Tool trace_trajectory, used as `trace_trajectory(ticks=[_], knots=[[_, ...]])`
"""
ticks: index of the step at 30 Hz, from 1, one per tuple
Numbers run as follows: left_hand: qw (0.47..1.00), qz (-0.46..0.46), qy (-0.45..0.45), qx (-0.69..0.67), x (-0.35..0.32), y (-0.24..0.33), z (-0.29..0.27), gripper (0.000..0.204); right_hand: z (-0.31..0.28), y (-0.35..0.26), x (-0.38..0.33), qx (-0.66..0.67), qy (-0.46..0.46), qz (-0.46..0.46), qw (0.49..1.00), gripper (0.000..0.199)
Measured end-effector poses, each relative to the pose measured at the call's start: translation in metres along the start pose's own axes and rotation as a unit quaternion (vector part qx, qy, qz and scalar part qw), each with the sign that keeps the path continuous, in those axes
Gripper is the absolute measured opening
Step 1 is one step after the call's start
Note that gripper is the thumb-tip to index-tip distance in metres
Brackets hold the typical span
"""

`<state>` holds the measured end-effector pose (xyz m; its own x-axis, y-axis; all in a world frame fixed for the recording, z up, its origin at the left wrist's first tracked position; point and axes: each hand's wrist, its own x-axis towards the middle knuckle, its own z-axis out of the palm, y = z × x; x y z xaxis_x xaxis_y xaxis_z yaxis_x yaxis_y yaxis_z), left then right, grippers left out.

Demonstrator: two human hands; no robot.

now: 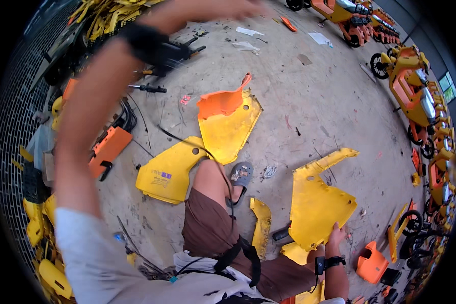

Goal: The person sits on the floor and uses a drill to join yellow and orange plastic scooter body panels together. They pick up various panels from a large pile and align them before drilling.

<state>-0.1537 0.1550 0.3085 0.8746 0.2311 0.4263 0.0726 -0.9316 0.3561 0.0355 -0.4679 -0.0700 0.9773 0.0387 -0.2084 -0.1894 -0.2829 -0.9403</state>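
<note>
My right hand [336, 235] grips the lower right edge of a yellow scooter body panel [316, 205], its fingers partly hidden. The panel tilts up beside my right leg, a narrow arm reaching from its top. My left arm is raised across the left side, and my left hand [220, 9] is smeared by motion at the top edge, its fingers unclear. Ahead of my knee lie another yellow panel [230, 126] with an orange piece [220, 103] on it and a yellow panel [164, 175] with a round hole. A curved yellow strip [260, 225] lies between my legs.
Yellow and orange scooters [413, 91] line the right side. An orange cover [372, 263] lies at lower right. Left are an orange box [111, 147], black cables and piled yellow parts [55, 278]. A thin black cable [175, 136] crosses my knee.
</note>
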Motion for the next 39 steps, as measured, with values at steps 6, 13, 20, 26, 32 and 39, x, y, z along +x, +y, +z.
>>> trace_trajectory(ticks=[6,13,20,26,32,39], knots=[[0.848,-0.013,-0.089,0.523,-0.134,-0.106,-0.120,0.077,-0.008,0.076,0.025,-0.185,-0.008,-0.045,0.982,0.032],[0.882,-0.459,-0.074,-0.071,-0.332,-0.303,0.183,0.043,0.003,0.082,-0.006,-0.161,0.004,-0.062,0.985,0.030],[0.292,-0.631,0.270,-0.665,-0.346,-0.347,0.408,0.071,-0.048,0.132,0.012,-0.640,0.044,-0.068,0.764,0.036],[0.187,-0.601,0.324,-0.706,-0.242,-0.362,0.398,0.078,-0.019,0.083,-0.021,-0.525,0.026,-0.090,0.846,0.046],[0.239,-0.485,0.431,-0.723,-0.264,-0.387,0.423,0.029,0.016,0.079,-0.010,-0.256,0.034,-0.016,0.966,0.034],[0.278,-0.441,0.289,-0.803,-0.114,-0.192,0.419,0.019,0.064,0.023,-0.068,-0.282,0.066,-0.087,0.953,0.033]])
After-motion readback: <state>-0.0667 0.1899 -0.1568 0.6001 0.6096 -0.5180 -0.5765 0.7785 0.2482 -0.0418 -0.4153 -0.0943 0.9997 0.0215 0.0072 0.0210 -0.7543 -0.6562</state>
